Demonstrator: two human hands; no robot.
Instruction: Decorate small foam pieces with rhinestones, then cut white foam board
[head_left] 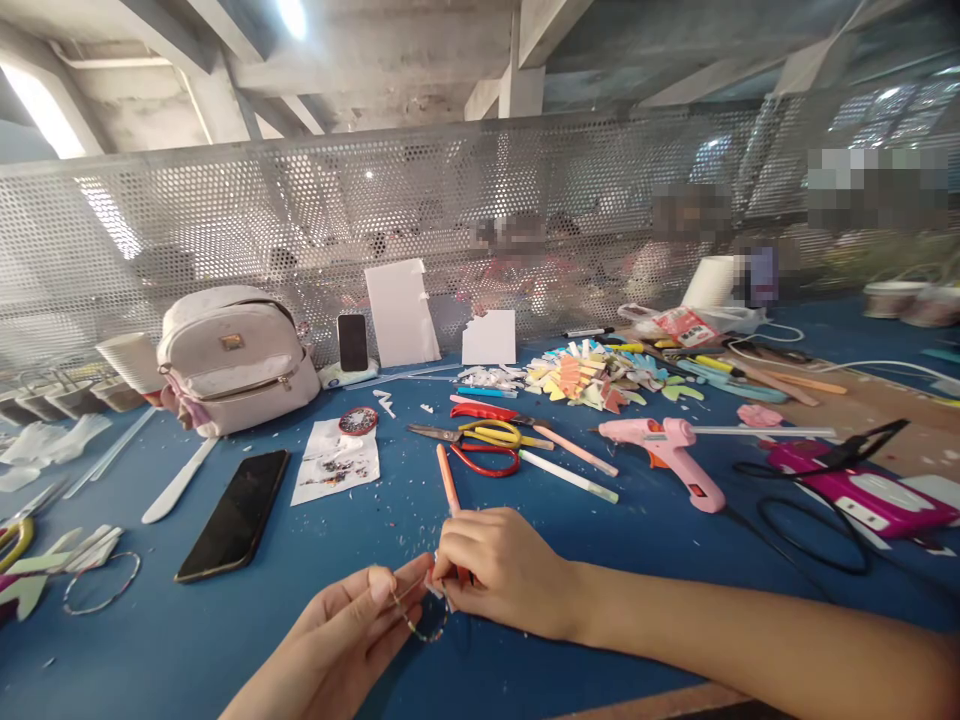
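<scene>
Low in the middle of the view, my left hand (352, 625) pinches a thin beaded bracelet (426, 636) between thumb and fingers. My right hand (499, 570) is closed and meets the left fingertips beside the bracelet. A small pale and reddish piece shows at its fingertips, too hidden to name. An orange pen-like stick (448, 480) lies just beyond the right knuckles, its near end covered by the hand. Past it rest scissors with red and yellow handles (487, 445) and a white pen (570, 475). Another beaded loop (103, 583) lies at the left.
A dark phone (234, 515) and a white plastic knife (180, 480) lie left, before a pale backpack (232, 360). A pink glue gun (667, 450) with a trailing cord and a magenta power strip (862, 487) occupy the right. Paper cutouts (592, 372) are piled behind.
</scene>
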